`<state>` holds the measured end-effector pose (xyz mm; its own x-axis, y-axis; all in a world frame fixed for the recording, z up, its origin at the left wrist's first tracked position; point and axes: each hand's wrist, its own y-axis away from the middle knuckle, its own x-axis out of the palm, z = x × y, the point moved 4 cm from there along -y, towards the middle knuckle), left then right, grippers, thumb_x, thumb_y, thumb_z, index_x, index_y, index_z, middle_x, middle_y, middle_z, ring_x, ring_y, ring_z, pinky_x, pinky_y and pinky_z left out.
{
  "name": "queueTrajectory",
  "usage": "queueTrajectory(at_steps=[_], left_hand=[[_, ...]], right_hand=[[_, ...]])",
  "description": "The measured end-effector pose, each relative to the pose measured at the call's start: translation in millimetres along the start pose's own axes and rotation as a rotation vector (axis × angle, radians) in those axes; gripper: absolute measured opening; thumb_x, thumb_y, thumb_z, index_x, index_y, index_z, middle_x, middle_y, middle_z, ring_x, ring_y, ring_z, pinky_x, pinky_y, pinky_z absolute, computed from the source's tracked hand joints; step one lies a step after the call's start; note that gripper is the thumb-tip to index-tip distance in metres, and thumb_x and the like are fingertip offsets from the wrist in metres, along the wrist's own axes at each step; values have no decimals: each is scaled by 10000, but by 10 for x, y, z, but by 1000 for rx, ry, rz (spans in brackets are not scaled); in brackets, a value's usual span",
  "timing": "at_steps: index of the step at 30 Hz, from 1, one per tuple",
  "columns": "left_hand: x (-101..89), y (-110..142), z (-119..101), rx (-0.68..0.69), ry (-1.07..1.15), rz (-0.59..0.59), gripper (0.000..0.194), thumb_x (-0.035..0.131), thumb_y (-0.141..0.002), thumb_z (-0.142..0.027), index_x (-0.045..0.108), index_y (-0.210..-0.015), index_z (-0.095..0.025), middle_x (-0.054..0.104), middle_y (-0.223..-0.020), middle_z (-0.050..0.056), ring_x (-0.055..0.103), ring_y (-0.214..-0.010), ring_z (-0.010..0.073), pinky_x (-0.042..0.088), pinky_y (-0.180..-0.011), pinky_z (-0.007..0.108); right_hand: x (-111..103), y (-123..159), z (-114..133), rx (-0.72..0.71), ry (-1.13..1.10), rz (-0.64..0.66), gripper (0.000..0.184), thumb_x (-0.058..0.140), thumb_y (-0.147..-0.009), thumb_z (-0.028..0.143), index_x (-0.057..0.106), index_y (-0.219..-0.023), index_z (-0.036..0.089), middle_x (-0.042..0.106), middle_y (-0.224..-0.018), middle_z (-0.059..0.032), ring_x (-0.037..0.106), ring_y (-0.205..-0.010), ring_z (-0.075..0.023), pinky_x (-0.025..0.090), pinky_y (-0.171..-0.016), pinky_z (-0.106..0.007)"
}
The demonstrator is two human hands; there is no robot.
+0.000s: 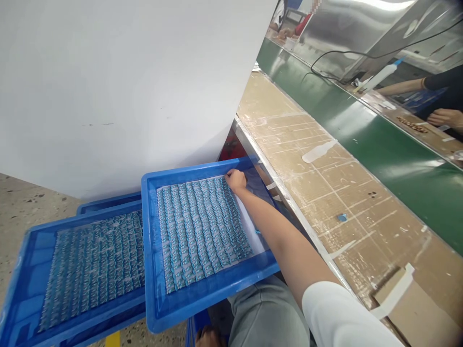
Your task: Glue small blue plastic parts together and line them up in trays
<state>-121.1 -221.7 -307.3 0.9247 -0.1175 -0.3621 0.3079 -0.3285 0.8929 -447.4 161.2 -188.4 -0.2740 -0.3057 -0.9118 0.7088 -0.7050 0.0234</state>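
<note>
My right hand (237,181) reaches into a blue plastic tray (211,295) above my lap. Its fingers are pinched closed at the far right corner of a white sheet (249,224) lining the tray. Close rows of small teal-and-silver pieces (202,231) cover most of this sheet; their exact kind is too small to tell. A bare strip of sheet shows along the right side, beneath my forearm. My left hand (209,337) is low at the bottom edge, below the tray, in shadow and mostly cut off, so its fingers are hidden.
Left of this tray stands a second blue tray (31,274) with similar rows, stacked on another. A white panel (119,86) rises behind. At right runs a taped brown worktop (289,130) with a small blue piece (342,218), beside a green belt (379,135). Co-workers' hands show across it.
</note>
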Motion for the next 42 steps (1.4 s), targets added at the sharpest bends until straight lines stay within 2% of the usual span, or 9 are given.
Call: queueTrajectory(at_steps=[7, 11, 14, 17, 21, 26, 33, 39, 42], left_hand=[[23, 26, 27, 70, -41, -58, 348, 356, -771, -265, 675, -908, -288, 682, -1081, 87, 586, -1092, 259, 351, -1020, 405], [34, 49, 34, 102, -63, -110, 362, 347, -834, -269, 686, -947, -210, 692, -1053, 118, 615, -1035, 230, 377, -976, 380], [38, 57, 36, 112, -78, -120, 346, 367, -844, -275, 687, -950, -199, 697, -1045, 126, 624, -1016, 225, 389, -956, 376], [29, 76, 30, 125, -91, -120, 351, 364, -851, -281, 686, -961, -196, 702, -1030, 129, 634, -996, 230, 409, -927, 379], [12, 115, 19, 135, -108, -116, 373, 349, -857, -289, 690, -967, -188, 702, -1038, 132, 630, -1013, 234, 412, -925, 379], [17, 132, 22, 132, -104, -131, 376, 348, -855, -303, 684, -985, -194, 704, -1033, 136, 637, -1003, 247, 420, -917, 399], [23, 141, 17, 127, -82, -164, 367, 361, -849, -294, 689, -962, -171, 713, -1001, 155, 652, -980, 251, 440, -894, 398], [25, 138, 8, 129, -77, -160, 363, 361, -850, -303, 691, -950, -189, 721, -980, 147, 661, -958, 254, 454, -869, 395], [31, 131, 6, 130, -78, -163, 366, 353, -853, -296, 688, -956, -194, 721, -981, 141, 664, -951, 253, 457, -865, 394]], right_hand=[[-299, 207, -65, 29, -59, -71, 301, 471, -885, 357, 679, -983, 162, 702, -946, -99, 651, -865, -191, 472, -790, -252], [-555, 674, -297, 37, -34, -34, 223, 547, -836, 315, 697, -942, 189, 712, -907, -63, 653, -846, -188, 468, -780, -244], [-685, 1125, -581, 10, 71, 89, 214, 614, -796, 331, 709, -942, 207, 717, -882, -56, 656, -848, -191, 462, -753, -230], [-721, 1526, -868, 32, 158, 223, 191, 648, -774, 329, 724, -883, 191, 716, -813, -63, 662, -775, -177, 456, -688, -210], [-675, 1823, -1078, 88, 203, 271, 101, 685, -729, 280, 724, -722, 187, 697, -687, -42, 645, -646, -147, 439, -611, -193], [-583, 1908, -1120, 105, 212, 301, 88, 682, -723, 267, 727, -748, 196, 704, -722, -32, 657, -674, -146, 437, -600, -183], [-616, 1913, -1098, 115, 258, 329, 103, 659, -761, 238, 724, -825, 188, 712, -858, -73, 672, -816, -180, 469, -705, -201], [-552, 1959, -1041, 133, 308, 396, 171, 677, -767, 182, 717, -919, 116, 702, -927, -165, 657, -945, -219, 462, -830, -231], [-528, 1968, -1044, 135, 325, 426, 172, 652, -790, 163, 716, -939, 107, 703, -936, -174, 656, -953, -216, 461, -841, -228]])
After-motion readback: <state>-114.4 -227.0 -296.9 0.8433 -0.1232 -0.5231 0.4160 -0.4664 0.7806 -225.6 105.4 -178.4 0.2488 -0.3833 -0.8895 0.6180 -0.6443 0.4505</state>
